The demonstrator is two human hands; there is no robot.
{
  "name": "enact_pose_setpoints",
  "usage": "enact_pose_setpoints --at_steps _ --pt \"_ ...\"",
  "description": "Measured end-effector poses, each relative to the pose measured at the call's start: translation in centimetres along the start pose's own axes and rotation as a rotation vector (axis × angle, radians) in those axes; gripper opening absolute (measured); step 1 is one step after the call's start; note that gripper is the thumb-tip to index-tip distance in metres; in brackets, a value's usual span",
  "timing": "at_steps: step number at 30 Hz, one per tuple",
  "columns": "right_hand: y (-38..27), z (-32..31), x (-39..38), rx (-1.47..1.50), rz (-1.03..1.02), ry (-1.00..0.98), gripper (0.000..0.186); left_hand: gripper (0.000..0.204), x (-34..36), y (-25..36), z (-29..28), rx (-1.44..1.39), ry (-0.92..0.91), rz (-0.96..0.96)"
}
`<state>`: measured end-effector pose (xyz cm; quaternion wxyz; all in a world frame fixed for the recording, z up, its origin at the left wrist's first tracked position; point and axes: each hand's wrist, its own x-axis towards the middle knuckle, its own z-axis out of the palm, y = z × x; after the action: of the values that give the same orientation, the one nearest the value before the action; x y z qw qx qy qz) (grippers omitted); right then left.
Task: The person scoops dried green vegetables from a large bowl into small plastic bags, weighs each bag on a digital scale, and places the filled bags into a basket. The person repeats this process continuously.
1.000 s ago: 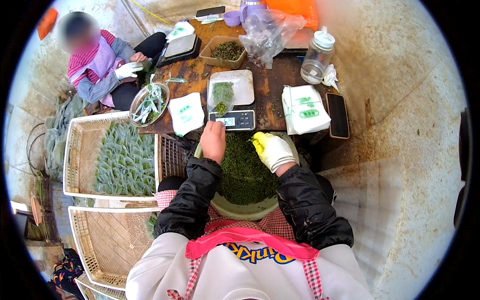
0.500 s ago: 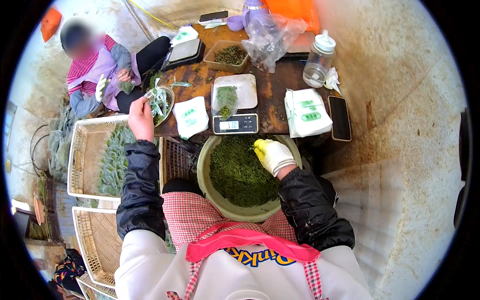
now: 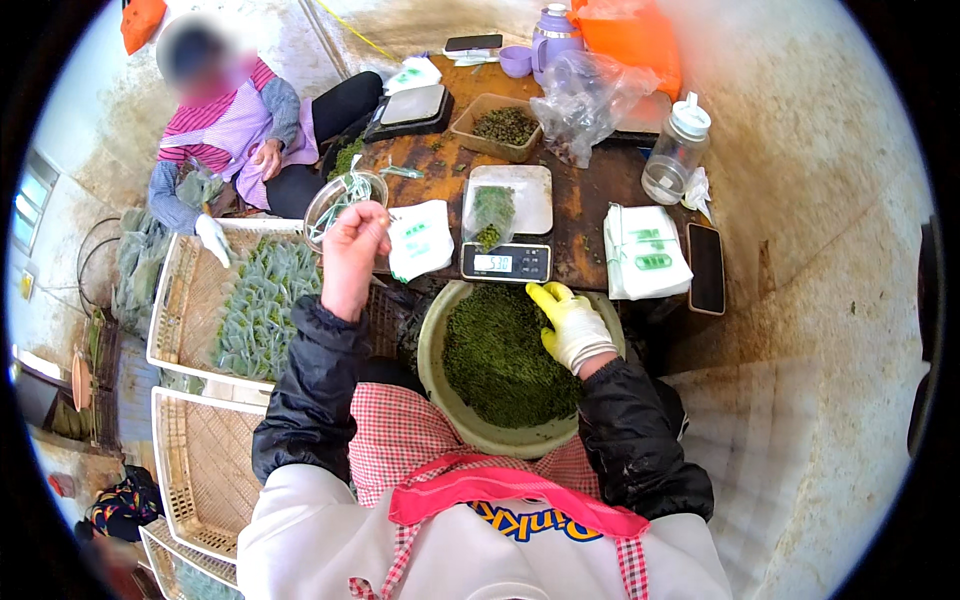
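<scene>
My left hand [image 3: 362, 232], bare, has its fingers pinched beside the steel bowl of pale twist ties [image 3: 320, 200]; what they hold is hidden. My right hand [image 3: 562, 322], in a yellow-and-white glove, has its fingers apart over the rim of a wide tub of small green leafy bits [image 3: 505, 370], just below the scale [image 3: 536, 262]. On that scale lies a clear bag of green material [image 3: 492, 212]. Stacks of white printed bags lie left [image 3: 420, 240] and right [image 3: 648, 260] of it.
A co-worker [image 3: 225, 140] sits at left, gloved hand over a crate of filled bags [image 3: 255, 305]; another crate [image 3: 210, 465] stands nearer me. The wooden table [image 3: 585, 190] also holds a food container [image 3: 495, 125], plastic bottle [image 3: 672, 155], purple flask [image 3: 555, 45] and phone [image 3: 706, 270].
My left hand left the scale for the tie bowl, then came slightly back rightward. My right fingers have spread. The co-worker's gloved hand dropped to the crate. The whole view has shifted rightward.
</scene>
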<state>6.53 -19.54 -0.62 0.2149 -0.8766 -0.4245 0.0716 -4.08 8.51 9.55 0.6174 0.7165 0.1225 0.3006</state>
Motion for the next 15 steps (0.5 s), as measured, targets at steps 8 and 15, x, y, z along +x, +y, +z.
enact_pose_setpoints --at_steps 8,15 --pt "-4.8 -0.6 0.1 1.241 0.050 -0.035 0.024 0.004 -8.9 -3.5 7.7 -0.023 -0.274 -0.176" --pt "0.3 3.7 -0.5 0.283 -0.231 -0.047 0.022 0.021 -4.8 -3.7 1.2 0.806 0.053 0.540"
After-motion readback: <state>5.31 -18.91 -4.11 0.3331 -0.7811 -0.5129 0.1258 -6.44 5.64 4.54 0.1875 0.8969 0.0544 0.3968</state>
